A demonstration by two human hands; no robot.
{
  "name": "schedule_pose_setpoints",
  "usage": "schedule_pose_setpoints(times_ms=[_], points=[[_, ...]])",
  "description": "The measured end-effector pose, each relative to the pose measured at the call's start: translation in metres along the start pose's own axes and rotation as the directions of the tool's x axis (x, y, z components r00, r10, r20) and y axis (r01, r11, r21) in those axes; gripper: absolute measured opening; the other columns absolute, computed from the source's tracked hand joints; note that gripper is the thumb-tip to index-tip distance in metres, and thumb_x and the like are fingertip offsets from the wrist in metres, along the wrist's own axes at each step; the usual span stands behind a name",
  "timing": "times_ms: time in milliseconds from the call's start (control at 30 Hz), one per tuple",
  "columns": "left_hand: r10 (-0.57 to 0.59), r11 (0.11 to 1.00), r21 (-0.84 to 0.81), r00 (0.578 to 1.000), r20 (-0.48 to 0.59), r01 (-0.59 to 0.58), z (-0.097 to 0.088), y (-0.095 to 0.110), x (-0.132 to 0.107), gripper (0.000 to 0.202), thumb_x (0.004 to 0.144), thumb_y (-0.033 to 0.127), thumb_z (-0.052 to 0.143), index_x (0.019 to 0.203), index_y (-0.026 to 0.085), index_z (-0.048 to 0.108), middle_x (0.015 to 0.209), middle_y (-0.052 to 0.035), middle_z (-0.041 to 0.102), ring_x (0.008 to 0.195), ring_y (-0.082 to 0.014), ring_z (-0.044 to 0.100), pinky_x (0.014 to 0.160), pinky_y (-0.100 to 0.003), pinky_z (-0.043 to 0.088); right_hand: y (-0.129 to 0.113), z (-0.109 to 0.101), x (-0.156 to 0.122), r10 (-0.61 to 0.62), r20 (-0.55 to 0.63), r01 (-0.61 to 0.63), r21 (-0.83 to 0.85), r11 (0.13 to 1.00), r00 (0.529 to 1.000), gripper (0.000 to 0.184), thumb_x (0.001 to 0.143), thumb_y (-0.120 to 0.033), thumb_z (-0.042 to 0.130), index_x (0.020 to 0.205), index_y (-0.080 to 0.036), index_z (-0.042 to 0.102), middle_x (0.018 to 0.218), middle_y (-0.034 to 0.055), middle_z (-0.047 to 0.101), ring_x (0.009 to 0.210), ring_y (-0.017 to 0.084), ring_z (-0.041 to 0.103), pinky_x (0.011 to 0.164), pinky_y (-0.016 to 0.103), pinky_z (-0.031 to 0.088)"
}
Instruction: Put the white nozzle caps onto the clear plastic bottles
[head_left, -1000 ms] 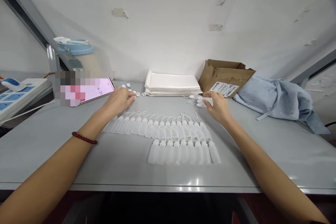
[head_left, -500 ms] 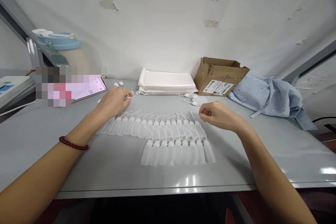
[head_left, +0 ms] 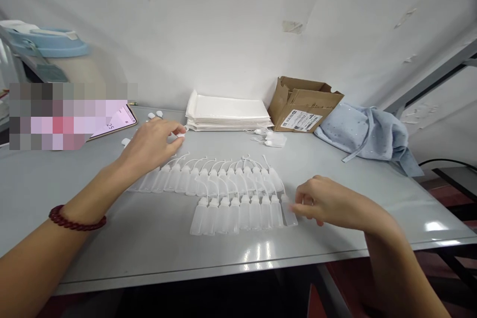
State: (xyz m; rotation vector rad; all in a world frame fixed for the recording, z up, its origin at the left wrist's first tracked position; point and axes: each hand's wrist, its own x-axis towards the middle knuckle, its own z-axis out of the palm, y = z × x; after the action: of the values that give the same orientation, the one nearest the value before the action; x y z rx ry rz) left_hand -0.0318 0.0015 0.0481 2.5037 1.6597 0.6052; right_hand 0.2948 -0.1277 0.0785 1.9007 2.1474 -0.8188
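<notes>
Two rows of small translucent plastic bottles lie on the grey table [head_left: 156, 243]: a back row [head_left: 208, 179] with thin tethered caps and a front row [head_left: 238, 211]. My right hand [head_left: 328, 203] rests low at the right end of the front row, its fingers pinched on the last bottle [head_left: 288, 214], which lies slightly apart from the others. My left hand [head_left: 151, 141] hovers beyond the left end of the back row, thumb and fingers closed on a small white cap [head_left: 181, 134]. A dark bead bracelet circles my left wrist.
A stack of white bags [head_left: 227, 112] lies against the wall, beside an open cardboard box [head_left: 303, 104] and a crumpled blue cloth [head_left: 367, 131]. A few loose bottles [head_left: 270, 138] lie before the box. Loose caps [head_left: 154, 115] and a phone [head_left: 115, 121] are at the left.
My right hand has come back from the loose bottles near the box down to the right end of the front row. My left hand stayed by the caps. The view has swung right.
</notes>
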Motion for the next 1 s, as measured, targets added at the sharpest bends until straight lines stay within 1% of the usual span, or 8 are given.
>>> schedule_pose_setpoints(times_ms=[167,400,500,567,700,800,900,1000], points=[[0.013,1.000,-0.016,1.000,-0.006,-0.013,-0.002,0.005,-0.002,0.021,0.084,0.027,0.047,0.092,0.016,0.063,0.093,-0.0078,0.069,0.088,-0.0246,0.057,0.075,-0.034,0.042,0.008,0.020,-0.010,0.035,-0.092,-0.029,0.064,0.998,0.995,0.022,0.082,-0.037,0.054,0.089,-0.018,0.065,0.070,0.0022,0.070,0.047,0.016,0.061,0.056,0.030,0.047],[-0.026,0.998,-0.055,1.000,-0.004,0.025,-0.003,0.005,-0.003,0.023,0.083,0.029,0.047,0.093,0.017,0.064,0.095,-0.0086,0.069,0.090,-0.0258,0.057,0.078,-0.037,0.043,0.005,0.025,-0.007,0.105,-0.159,-0.089,0.100,0.991,0.982,0.015,0.080,-0.029,0.052,0.082,-0.017,0.060,0.070,0.0042,0.068,0.052,0.017,0.062,0.053,0.029,0.046],[-0.052,0.989,-0.136,0.999,-0.013,0.049,-0.004,0.009,-0.005,0.027,0.083,0.031,0.049,0.101,0.017,0.065,0.096,-0.0081,0.068,0.089,-0.0243,0.057,0.080,-0.037,0.044,0.003,0.022,-0.010,0.132,-0.285,-0.103,0.112,0.988,0.949,0.015,0.080,-0.032,0.054,0.081,-0.017,0.059,0.070,0.0049,0.067,0.056,0.019,0.062,0.053,0.030,0.047],[-0.069,0.958,-0.280,0.998,0.006,0.068,-0.006,0.015,-0.008,0.033,0.082,0.033,0.053,0.111,0.020,0.064,0.095,-0.0059,0.066,0.084,-0.0215,0.058,0.079,-0.036,0.046,0.001,0.017,-0.012,0.132,-0.410,-0.080,0.140,0.987,0.902,0.018,0.082,-0.035,0.054,0.083,-0.017,0.059,0.071,0.0052,0.067,0.057,0.018,0.062,0.053,0.029,0.047],[-0.042,0.792,-0.598,0.989,0.141,0.119,-0.008,0.032,-0.014,0.041,0.079,0.039,0.062,0.117,0.025,0.063,0.097,-0.0045,0.067,0.085,-0.0194,0.061,0.075,-0.033,0.050,-0.019,0.005,-0.004,0.007,-0.663,0.124,0.150,0.981,0.749,0.018,0.083,-0.037,0.057,0.086,-0.019,0.059,0.071,0.0034,0.066,0.059,0.017,0.061,0.051,0.027,0.048],[0.023,0.625,-0.763,0.974,0.227,0.163,-0.005,0.045,-0.018,0.033,0.079,0.039,0.065,0.108,0.024,0.068,0.107,-0.0064,0.068,0.093,-0.0197,0.062,0.079,-0.033,0.051,-0.041,-0.003,0.017,-0.157,-0.749,0.338,0.094,0.936,0.644,0.013,0.084,-0.032,0.058,0.088,-0.019,0.057,0.076,0.0024,0.065,0.060,0.015,0.061,0.051,0.025,0.047],[0.041,0.389,-0.901,0.974,0.223,0.190,0.002,0.054,-0.022,0.028,0.074,0.035,0.071,0.099,0.022,0.071,0.109,-0.0063,0.068,0.093,-0.0182,0.063,0.081,-0.032,0.052,-0.061,-0.005,0.045,-0.306,-0.746,0.473,0.013,0.881,0.591,0.011,0.086,-0.029,0.056,0.090,-0.019,0.054,0.083,0.0026,0.064,0.059,0.013,0.060,0.050,0.024,0.045],[-0.021,0.227,-0.957,0.983,0.183,0.183,0.007,0.059,-0.024,0.022,0.070,0.029,0.075,0.090,0.021,0.072,0.099,-0.0046,0.070,0.087,-0.0153,0.063,0.080,-0.030,0.053,-0.071,0.001,0.069,-0.400,-0.705,0.526,-0.045,0.849,0.586,0.011,0.087,-0.027,0.054,0.093,-0.018,0.052,0.086,0.0036,0.064,0.055,0.011,0.058,0.051,0.025,0.044]])
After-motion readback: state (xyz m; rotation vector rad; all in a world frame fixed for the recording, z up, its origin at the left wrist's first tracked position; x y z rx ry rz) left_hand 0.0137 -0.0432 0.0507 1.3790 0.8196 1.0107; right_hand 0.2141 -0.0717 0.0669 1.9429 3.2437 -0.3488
